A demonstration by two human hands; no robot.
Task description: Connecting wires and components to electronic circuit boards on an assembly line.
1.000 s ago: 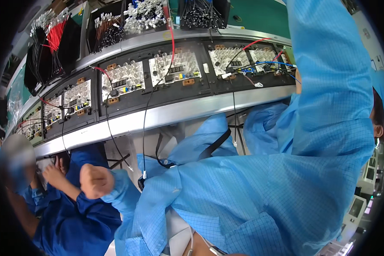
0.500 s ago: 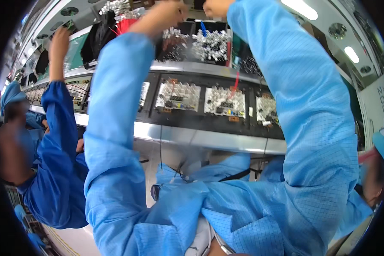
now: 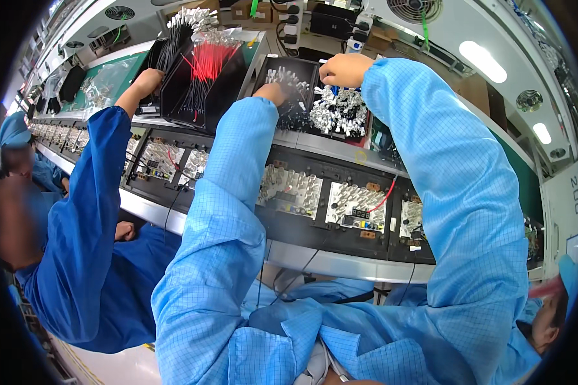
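Note:
My left hand [image 3: 273,94] reaches into a black bin holding black leads with white connectors [image 3: 288,78]; its fingers are hidden. Over the neighbouring bin, my right hand [image 3: 345,68] has its fingers curled down at a heap of silvery-white connectors [image 3: 338,112]. A bit of blue shows under those fingertips, and whether they grip anything is not clear. Below the bins, black carriers on the line hold white circuit boards. One circuit board [image 3: 356,208] has a red wire [image 3: 385,196] rising from it; another circuit board [image 3: 290,191] lies to its left, near my left sleeve.
A co-worker's hand [image 3: 149,82] in a dark blue sleeve is at the bins on the left. Beside it stands a black bin with red wires [image 3: 209,61]. A metal rail [image 3: 340,263] runs along the near edge. Power sockets [image 3: 290,25] hang behind the bins.
Both my hands have come down to the bins, my left one into the dark leads. My view has shifted, showing more of the bins. The co-worker's raised hand has lowered to a bin.

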